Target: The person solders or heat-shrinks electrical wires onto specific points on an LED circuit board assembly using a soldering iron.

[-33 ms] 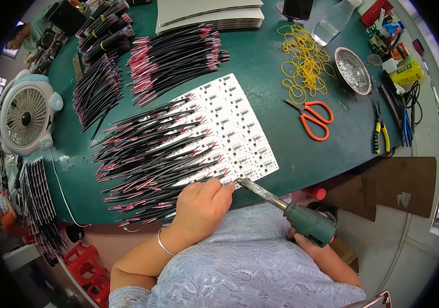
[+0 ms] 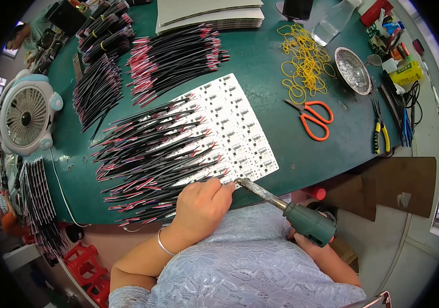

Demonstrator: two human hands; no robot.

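Note:
A white circuit board panel [image 2: 240, 123] with rows of small dark components lies on the table. Black cables [image 2: 153, 164] with red and white wire ends are laid in rows across its left part. My left hand [image 2: 204, 205] is closed at the panel's near edge, fingertips pressed together; what they pinch is hidden, though cables run up to the hand. My right hand [image 2: 309, 246], mostly hidden under the handle, grips a soldering iron [image 2: 309, 223] with a dark green body. Its metal tip meets the panel's near corner, right beside my left fingertips.
Cable bundles [image 2: 173, 61] lie behind the panel, near stacked white boards [image 2: 209, 13]. A fan [image 2: 27, 118] stands left. To the right are orange-handled scissors [image 2: 314, 120], yellow rubber bands [image 2: 307, 61], a metal bowl [image 2: 353, 72], pliers [image 2: 380, 128] and a clear bottle [image 2: 332, 23].

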